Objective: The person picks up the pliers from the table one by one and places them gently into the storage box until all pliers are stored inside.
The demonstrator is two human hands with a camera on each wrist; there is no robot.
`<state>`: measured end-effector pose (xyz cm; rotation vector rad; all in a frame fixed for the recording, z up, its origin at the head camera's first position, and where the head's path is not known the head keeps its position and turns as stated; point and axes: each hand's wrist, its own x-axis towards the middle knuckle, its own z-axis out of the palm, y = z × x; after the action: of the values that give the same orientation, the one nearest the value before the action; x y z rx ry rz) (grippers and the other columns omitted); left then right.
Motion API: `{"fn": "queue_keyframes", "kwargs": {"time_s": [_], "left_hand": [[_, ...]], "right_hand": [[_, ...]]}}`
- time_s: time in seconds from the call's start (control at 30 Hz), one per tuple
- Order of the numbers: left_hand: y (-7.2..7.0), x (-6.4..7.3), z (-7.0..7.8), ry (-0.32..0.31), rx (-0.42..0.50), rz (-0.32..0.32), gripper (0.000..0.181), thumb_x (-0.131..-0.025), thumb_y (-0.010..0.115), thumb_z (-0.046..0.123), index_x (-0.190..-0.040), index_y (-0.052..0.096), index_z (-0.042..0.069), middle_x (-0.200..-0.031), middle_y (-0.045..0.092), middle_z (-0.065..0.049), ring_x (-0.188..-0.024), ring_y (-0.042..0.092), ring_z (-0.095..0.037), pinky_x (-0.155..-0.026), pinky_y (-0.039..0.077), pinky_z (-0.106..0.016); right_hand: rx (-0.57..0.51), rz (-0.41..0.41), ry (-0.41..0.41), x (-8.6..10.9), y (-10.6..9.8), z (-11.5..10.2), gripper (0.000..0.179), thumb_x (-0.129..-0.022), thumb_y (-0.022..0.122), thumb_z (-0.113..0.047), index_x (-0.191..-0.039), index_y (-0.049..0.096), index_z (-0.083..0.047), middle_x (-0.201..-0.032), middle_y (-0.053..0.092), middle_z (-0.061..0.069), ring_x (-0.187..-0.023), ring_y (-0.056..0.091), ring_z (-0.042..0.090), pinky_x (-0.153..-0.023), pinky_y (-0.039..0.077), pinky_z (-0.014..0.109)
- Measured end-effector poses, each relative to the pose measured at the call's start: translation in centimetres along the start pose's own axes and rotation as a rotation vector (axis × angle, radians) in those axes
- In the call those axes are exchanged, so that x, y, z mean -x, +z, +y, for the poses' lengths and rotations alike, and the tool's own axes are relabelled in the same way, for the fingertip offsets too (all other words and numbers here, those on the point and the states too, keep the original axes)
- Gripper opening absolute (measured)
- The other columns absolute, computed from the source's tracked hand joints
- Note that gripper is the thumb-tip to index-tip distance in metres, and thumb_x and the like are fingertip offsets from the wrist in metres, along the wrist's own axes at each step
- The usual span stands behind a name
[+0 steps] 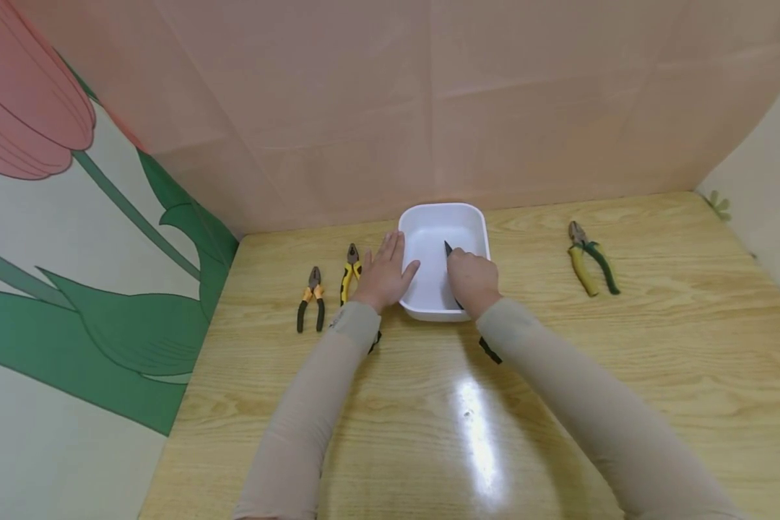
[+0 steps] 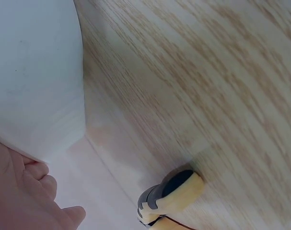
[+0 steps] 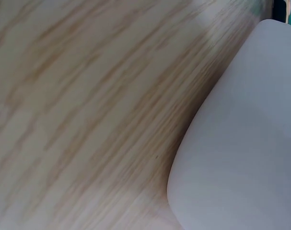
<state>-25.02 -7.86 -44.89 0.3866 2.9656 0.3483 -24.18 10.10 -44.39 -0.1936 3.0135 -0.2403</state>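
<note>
A white plastic tray (image 1: 422, 285) stands on the table near the back wall. My left hand (image 1: 385, 278) lies at its left rim with fingers straight; the left wrist view shows those fingers (image 2: 40, 184) against the white wall of the tray. Over the right part of the tray, my right hand (image 1: 473, 280) grips a dark pointed tool (image 1: 448, 248). Its tip points toward the back, and a bit of its dark other end shows near the front rim. The fist hides the middle, so I cannot tell the tool's kind. Only the tray's outer side (image 3: 241, 134) fills the right wrist view.
Left of the tray lie black-and-orange pliers (image 1: 311, 297) and yellow-and-black pliers (image 1: 347, 278), the latter partly behind the left hand. Green-and-yellow pliers (image 1: 588, 260) lie farther right. A pink-brown covering (image 1: 338, 108) rises behind the wooden table (image 1: 416, 433).
</note>
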Motion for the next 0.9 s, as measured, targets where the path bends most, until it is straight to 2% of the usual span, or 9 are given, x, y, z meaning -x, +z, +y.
{"fn": "queue_keyframes", "kwargs": {"time_s": [0.37,0.6,0.9], "left_hand": [[-0.02,-0.12,0.01,-0.004,0.011,-0.01,0.074,-0.108,0.028,0.053,-0.164,0.002,0.011,-0.171,0.002,-0.005,-0.156,-0.001,-0.019,-0.126,0.006,-0.052],[-0.03,-0.19,-0.02,-0.017,0.01,-0.022,0.074,-0.108,0.027,0.053,-0.164,0.0,0.012,-0.171,0.001,-0.004,-0.157,0.001,-0.02,-0.126,0.006,-0.052],[-0.08,-0.14,-0.04,-0.002,0.031,-0.008,0.074,-0.108,0.029,0.053,-0.164,0.003,0.011,-0.171,0.004,-0.006,-0.157,0.002,-0.022,-0.126,0.007,-0.052]], "right_hand": [[0.043,0.001,-0.023,-0.1,0.16,-0.01,0.023,-0.105,0.046,-0.006,-0.109,0.06,0.012,-0.096,0.067,0.025,-0.085,0.07,0.036,-0.071,0.061,0.051],[0.055,0.015,-0.047,0.07,0.09,-0.15,0.025,-0.105,0.045,-0.004,-0.111,0.06,0.016,-0.098,0.065,0.028,-0.086,0.068,0.036,-0.072,0.061,0.05],[0.086,0.034,-0.055,0.03,0.56,-0.22,0.025,-0.104,0.043,0.001,-0.112,0.059,0.019,-0.1,0.064,0.031,-0.086,0.068,0.037,-0.073,0.062,0.047]]}}
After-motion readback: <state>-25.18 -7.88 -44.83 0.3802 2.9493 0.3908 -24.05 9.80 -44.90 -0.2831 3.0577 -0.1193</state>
